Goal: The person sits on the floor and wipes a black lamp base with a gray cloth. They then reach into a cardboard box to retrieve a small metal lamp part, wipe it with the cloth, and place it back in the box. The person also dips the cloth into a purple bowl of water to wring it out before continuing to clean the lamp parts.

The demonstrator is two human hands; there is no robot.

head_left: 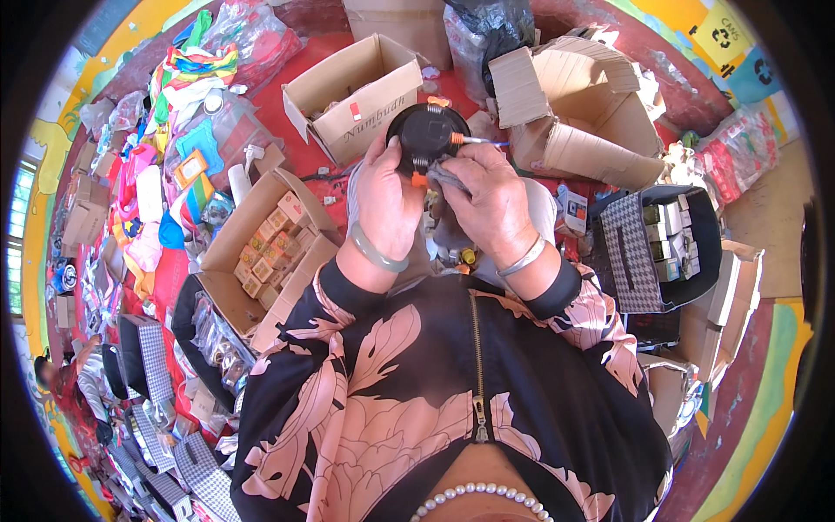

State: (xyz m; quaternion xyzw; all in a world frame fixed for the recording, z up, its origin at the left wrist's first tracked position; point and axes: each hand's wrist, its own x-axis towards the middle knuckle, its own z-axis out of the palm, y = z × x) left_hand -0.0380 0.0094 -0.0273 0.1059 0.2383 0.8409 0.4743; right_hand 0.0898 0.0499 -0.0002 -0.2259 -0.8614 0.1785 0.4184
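Note:
Held up in front of my chest is a round black downlight (424, 132) with coiled springs and orange tips at its rim. My left hand (383, 196) grips it from the left, thumb and fingers around its edge. My right hand (490, 193) is closed on a grey cloth (448, 177), which it presses against the lower right of the downlight. Beside the right fingertips a thin stick-like piece, orange, white and blue, juts to the right; what it is I cannot make out. Small loose items lie below my hands, partly hidden by them.
An open carton of small boxes (277, 244) stands at left, another carton (352, 96) ahead, and a large torn carton (578, 113) at far right. A houndstooth fabric bin (628, 252) holds small boxes. Colourful cloths and plastic (187, 113) are heaped at left. A person (65, 374) is at far left.

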